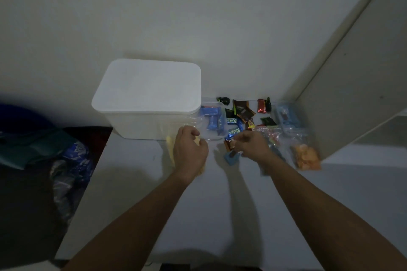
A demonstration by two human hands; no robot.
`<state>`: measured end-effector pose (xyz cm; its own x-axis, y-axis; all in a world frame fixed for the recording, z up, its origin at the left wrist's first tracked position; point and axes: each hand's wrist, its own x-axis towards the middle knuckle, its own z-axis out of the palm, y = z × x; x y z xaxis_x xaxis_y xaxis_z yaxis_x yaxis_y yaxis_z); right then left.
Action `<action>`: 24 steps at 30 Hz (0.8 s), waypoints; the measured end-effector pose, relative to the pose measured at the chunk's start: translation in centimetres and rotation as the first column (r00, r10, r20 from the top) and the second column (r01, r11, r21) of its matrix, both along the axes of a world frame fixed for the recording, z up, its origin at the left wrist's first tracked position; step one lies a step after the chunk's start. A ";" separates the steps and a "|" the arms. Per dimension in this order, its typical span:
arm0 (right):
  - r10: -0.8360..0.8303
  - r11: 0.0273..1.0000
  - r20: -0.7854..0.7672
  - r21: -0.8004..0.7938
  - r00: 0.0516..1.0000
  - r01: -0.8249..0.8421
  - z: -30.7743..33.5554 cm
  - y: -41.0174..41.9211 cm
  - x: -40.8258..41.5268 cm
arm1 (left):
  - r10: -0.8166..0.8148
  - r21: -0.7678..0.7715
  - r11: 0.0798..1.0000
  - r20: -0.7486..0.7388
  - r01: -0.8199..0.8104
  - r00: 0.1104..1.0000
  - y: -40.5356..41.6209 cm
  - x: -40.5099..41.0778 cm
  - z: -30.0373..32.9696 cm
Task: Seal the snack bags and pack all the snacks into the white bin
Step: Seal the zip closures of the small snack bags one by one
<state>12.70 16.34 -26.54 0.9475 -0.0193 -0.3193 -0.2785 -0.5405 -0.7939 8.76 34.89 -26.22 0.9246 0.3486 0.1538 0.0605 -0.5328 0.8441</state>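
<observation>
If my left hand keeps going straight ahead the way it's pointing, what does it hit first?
Most likely the front wall of the white bin, just beyond the left hand and the clear bag of yellow snacks it holds; depth is uncertain.

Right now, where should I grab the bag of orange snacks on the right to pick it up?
Pinch the bag of orange snacks by its clear top edge, the end toward the wall, reaching from above. It lies flat, contents bunched at the near end, so that end looks flat and empty.

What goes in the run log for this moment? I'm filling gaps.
left hand: holds yellow snack bag | right hand: grip unclear | white bin: lid on
</observation>
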 end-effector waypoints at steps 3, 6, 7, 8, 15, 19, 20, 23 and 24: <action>-0.078 0.997 0.009 -0.029 0.997 0.078 0.1 -3.5 0.0 | -0.135 -0.048 0.990 -0.081 0.131 0.988 -2.7 0.6 -0.1; -0.160 0.979 0.030 -0.122 0.987 0.162 -0.2 -7.3 -0.1 | -0.273 -0.145 0.959 -0.240 0.243 0.932 -6.0 1.6 -0.8; -0.170 0.974 0.009 -0.151 0.985 0.169 -0.4 -8.6 -0.3 | -0.301 -0.164 0.951 -0.286 0.263 0.910 -7.2 1.9 -1.2; -0.178 0.971 -0.010 -0.164 0.984 0.174 -0.7 -9.7 -0.4 | -0.326 -0.173 0.944 -0.333 0.282 0.885 -8.5 2.2 -1.4; -0.159 0.973 -0.107 -0.187 0.981 0.138 -2.5 -14.9 -0.9 | -0.439 -0.298 0.897 -0.519 0.326 0.733 -15.8 3.6 -3.7; -0.105 0.980 -0.152 -0.183 0.983 0.076 -3.6 -16.8 -0.1 | -0.471 -0.372 0.877 -0.551 0.303 0.689 -17.8 4.4 -4.9; -0.088 0.981 -0.158 -0.186 0.983 0.058 -3.8 -17.0 0.2 | -0.487 -0.389 0.869 -0.551 0.307 0.678 -18.1 4.6 -5.0; -0.029 0.985 -0.183 -0.171 0.983 -0.003 -3.9 -17.2 0.7 | -0.509 -0.471 0.843 -0.544 0.259 0.667 -19.0 5.3 -4.8; -0.014 0.989 -0.193 -0.149 0.981 -0.015 -4.0 -17.2 0.8 | -0.499 -0.493 0.842 -0.553 0.221 0.667 -19.2 5.6 -4.9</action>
